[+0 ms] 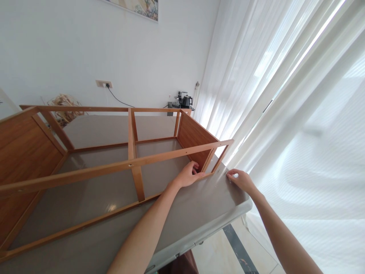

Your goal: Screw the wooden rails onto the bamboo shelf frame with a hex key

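The wooden frame [159, 156] is a long, open box of light-brown rails, resting across the bench [199, 209] — its right end close to the bench's right edge, its left end running out of view. A middle set of bars divides it into two bays. Each end carries a darker, orange-brown panel with visible grain. Small round marks, holes or fittings, dot the upper rail on the side toward the bench's near edge; the lower rail below it sits down on the top. Beyond the frame's near right corner lie tiny slim pieces [218, 171] — too small to identify — near the bench's right edge.
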Demonstrator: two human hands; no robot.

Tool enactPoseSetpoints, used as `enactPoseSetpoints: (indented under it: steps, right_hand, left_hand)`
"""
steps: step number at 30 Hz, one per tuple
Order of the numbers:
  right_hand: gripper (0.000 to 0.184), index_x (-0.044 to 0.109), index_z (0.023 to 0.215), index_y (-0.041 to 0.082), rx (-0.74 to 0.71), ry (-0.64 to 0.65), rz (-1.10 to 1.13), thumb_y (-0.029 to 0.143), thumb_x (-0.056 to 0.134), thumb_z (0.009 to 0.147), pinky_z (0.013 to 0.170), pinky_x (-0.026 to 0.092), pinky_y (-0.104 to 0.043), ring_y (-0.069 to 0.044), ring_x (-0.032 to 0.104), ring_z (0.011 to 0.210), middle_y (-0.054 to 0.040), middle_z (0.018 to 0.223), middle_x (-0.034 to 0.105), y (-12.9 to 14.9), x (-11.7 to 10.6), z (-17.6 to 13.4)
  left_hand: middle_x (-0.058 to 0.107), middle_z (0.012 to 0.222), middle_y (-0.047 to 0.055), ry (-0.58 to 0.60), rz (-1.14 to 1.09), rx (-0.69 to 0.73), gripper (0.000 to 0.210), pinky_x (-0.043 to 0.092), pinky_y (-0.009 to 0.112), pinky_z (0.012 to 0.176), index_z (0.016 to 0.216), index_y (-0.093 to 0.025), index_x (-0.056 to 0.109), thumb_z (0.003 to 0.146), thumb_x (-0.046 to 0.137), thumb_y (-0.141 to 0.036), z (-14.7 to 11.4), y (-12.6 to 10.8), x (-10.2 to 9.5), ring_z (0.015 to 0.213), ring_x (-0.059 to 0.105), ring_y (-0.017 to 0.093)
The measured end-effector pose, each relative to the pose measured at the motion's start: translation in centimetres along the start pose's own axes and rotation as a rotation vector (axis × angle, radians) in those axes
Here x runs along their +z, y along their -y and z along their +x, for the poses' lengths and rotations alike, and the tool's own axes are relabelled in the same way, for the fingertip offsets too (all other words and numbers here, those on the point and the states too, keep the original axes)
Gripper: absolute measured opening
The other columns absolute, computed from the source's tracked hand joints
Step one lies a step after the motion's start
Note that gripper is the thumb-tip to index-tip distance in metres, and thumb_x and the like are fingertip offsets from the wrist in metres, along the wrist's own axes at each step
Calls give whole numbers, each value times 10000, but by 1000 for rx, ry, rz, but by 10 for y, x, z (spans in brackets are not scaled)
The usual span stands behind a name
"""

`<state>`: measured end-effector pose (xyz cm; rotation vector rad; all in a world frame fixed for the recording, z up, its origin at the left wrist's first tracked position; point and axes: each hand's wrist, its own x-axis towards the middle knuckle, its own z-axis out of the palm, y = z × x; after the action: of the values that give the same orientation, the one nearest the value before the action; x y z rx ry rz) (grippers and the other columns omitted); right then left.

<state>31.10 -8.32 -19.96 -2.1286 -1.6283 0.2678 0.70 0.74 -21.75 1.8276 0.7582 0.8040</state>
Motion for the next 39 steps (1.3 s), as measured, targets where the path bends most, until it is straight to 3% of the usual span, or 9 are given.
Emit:
enactPoseSetpoints:
  steps: [9,18,30,39]
  right_hand:
    - [294,732,951,238,0,11,-7,417,591,766,794,484,-320,-226,685,847,-14,923,749,3,3,3]
    - [185,731,844,234,-41,18,-47,334,593,773,794,469,-308,-214,674,821,-14,850,739,12,7,17]
    - [221,715,871,227,-82,-15,-34,357,550,800,810,455,-296,-200,661,851,-10,874,718,14,21,37]
    - [434,600,1185,239,-56,-41,11,421,593,792,703,483,-310,-157,632,631,-9,995,722,2,20,16]
  left_hand:
    - [619,1140,72,-6,8,11,503,516,315,777,1109,-186,544,797,685,-554,1,2,1,838,623,163]
    - [615,1154,72,0,6,8,507,515,304,781,1114,-187,541,796,696,-549,1,3,1,838,625,153]
    - [611,1145,84,4,11,12,544,517,314,782,1121,-180,543,786,695,-580,2,7,1,843,626,163]
    - [604,1161,87,9,5,31,498,511,305,780,1108,-174,537,808,686,-544,2,4,1,824,619,148]
